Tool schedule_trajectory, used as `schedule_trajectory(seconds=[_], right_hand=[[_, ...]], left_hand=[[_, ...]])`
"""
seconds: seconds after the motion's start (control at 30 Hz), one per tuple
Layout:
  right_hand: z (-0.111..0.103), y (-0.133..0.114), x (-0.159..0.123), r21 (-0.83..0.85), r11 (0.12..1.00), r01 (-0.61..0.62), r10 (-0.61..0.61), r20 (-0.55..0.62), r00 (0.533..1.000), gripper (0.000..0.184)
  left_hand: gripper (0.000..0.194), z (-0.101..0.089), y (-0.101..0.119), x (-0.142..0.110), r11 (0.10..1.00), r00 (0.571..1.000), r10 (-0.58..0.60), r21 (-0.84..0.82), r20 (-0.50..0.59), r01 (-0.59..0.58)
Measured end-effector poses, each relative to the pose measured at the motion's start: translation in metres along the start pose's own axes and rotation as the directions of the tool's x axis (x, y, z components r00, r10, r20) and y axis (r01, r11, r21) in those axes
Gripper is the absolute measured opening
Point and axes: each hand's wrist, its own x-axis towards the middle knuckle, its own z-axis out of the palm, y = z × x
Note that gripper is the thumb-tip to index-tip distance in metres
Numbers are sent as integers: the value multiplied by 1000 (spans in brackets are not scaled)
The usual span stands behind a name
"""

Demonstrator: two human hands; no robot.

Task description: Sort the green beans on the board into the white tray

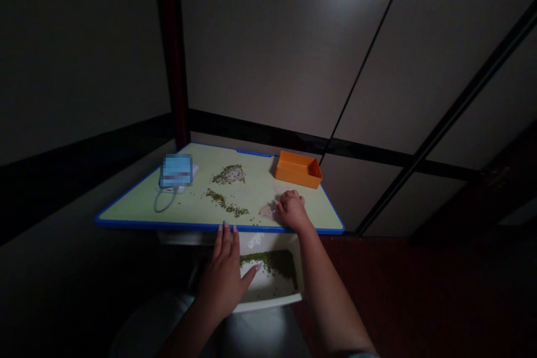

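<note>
Nearest us, our left hand spreads its grip wide with nothing in it, thumb over a white bin of small green beans, fingertips at the bench's front edge. Beyond, a loose bean strip slants rightward toward us, its near end closer to those fingertips than to our right hand, curled beside a pinkish patch, contents impossible to tell. Farther off sit a bean heap and an orange box.

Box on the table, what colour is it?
The box is orange; the head view shows it best.
</note>
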Motion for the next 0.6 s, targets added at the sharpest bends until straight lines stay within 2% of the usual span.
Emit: schedule_trajectory(seconds=[0.23,0.47,0.6], right_hand=[[0,3,0,-22,999,-24,24,2,1000,24],[0,5,0,4,1000,23,-23,3,1000,22],[-2,4,0,-50,998,-23,24,18,1000,26]], left_hand=[[87,-2,1,1,999,1000,10,37,14,-11],[89,-4,2,1,1000,999,1,18,34,-1],[89,-3,2,1,1000,999,-11,7,33,11]])
